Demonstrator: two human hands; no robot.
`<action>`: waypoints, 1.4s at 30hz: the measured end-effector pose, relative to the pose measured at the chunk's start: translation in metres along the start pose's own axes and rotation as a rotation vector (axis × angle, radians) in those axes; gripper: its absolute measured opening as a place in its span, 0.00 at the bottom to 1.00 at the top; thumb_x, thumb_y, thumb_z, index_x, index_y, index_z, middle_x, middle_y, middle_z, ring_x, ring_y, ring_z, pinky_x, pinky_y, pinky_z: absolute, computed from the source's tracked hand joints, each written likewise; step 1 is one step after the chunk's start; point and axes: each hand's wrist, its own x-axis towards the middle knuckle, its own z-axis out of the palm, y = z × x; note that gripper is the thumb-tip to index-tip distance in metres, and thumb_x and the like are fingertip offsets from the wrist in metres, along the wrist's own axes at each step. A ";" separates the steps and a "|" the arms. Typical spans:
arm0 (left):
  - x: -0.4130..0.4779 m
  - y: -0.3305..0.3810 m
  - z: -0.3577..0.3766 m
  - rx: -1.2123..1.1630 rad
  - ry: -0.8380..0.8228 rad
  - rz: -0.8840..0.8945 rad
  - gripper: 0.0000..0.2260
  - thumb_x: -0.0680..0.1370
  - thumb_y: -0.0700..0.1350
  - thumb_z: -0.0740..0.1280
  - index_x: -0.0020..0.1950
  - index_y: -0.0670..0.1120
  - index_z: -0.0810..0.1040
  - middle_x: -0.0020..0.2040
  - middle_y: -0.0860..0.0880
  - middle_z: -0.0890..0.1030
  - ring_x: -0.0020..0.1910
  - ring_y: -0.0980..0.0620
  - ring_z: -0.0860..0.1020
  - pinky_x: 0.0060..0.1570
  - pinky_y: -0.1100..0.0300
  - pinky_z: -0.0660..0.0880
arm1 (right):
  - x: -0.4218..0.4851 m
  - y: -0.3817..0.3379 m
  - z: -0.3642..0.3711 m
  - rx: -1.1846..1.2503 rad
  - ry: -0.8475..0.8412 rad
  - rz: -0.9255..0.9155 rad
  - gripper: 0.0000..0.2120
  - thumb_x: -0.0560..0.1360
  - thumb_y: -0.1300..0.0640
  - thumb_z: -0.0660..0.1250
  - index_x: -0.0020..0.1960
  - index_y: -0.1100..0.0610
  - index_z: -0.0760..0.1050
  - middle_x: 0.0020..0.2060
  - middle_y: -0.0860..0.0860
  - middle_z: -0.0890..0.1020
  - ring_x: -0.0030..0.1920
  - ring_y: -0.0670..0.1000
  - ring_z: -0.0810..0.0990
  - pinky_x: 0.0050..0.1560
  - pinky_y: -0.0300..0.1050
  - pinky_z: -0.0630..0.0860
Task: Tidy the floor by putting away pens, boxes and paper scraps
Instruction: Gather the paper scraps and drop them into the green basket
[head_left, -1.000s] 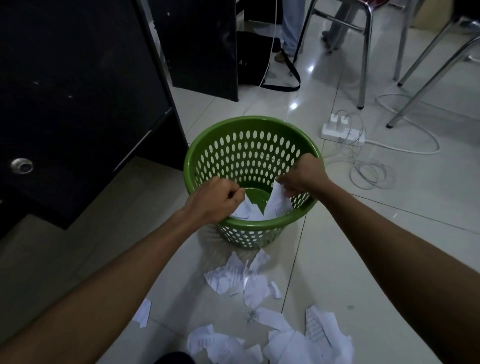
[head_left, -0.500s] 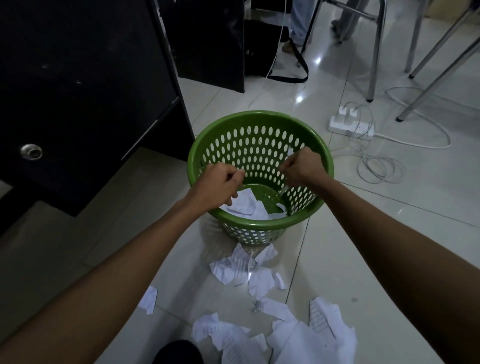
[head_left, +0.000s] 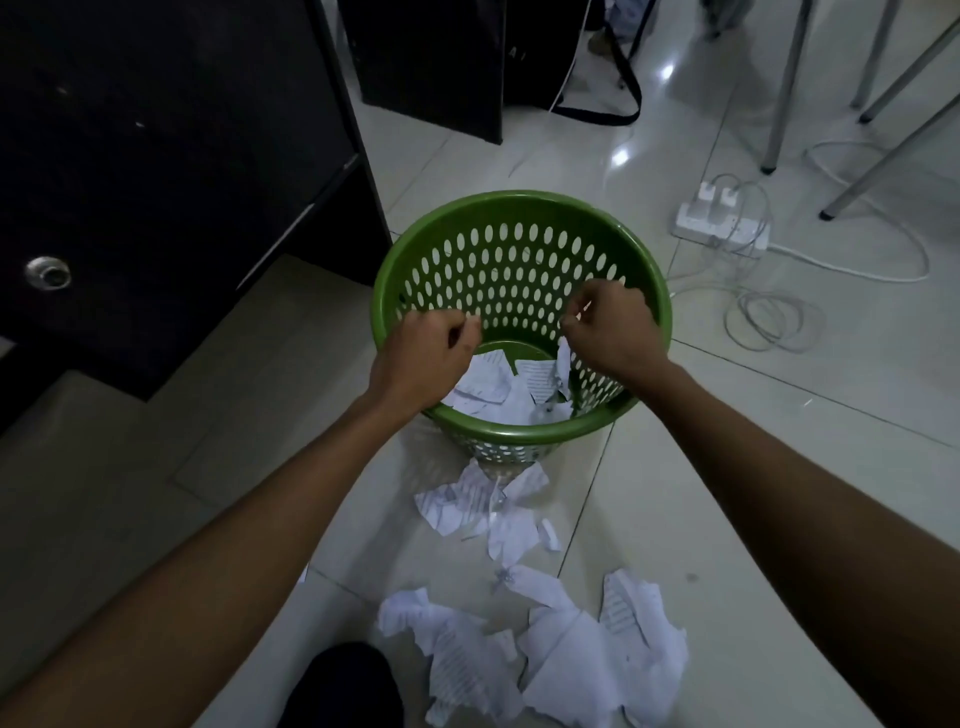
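The round green perforated plastic basket (head_left: 519, 435) stands straight ahead of you, open from above except where your left hand (head_left: 421, 364) and right hand (head_left: 613, 332) hang over its near half. Torn white paper pieces (head_left: 483, 382) lie low on its bottom. The tall black cabinet (head_left: 156, 156) walls off the side close on its left. To the right you have bare pale tile as far as the white power strip (head_left: 719, 223) and its loose coil of thin white cable (head_left: 769, 322), with slanting metal chair legs (head_left: 784, 88) beyond. Between you and the basket, crumpled white printed paper scraps (head_left: 571, 660) litter the floor.
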 end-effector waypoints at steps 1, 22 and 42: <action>0.000 0.001 0.000 0.008 0.030 0.000 0.20 0.79 0.51 0.59 0.29 0.45 0.72 0.25 0.46 0.75 0.25 0.49 0.74 0.28 0.53 0.73 | -0.003 0.002 -0.001 -0.033 0.043 -0.030 0.05 0.75 0.57 0.63 0.46 0.57 0.76 0.39 0.53 0.81 0.39 0.52 0.79 0.41 0.48 0.78; -0.003 0.008 0.005 0.050 0.193 -0.062 0.16 0.79 0.50 0.58 0.32 0.45 0.71 0.30 0.45 0.74 0.28 0.54 0.68 0.30 0.59 0.63 | -0.013 0.013 -0.006 0.093 0.202 -0.112 0.09 0.72 0.51 0.61 0.47 0.54 0.75 0.36 0.48 0.79 0.36 0.47 0.77 0.41 0.47 0.79; -0.133 -0.016 0.005 -0.179 0.477 -0.279 0.12 0.79 0.44 0.59 0.59 0.41 0.74 0.57 0.52 0.75 0.58 0.54 0.73 0.54 0.70 0.66 | -0.112 0.006 0.010 -0.105 0.159 -0.476 0.17 0.75 0.54 0.61 0.61 0.61 0.72 0.57 0.57 0.77 0.59 0.56 0.74 0.61 0.51 0.66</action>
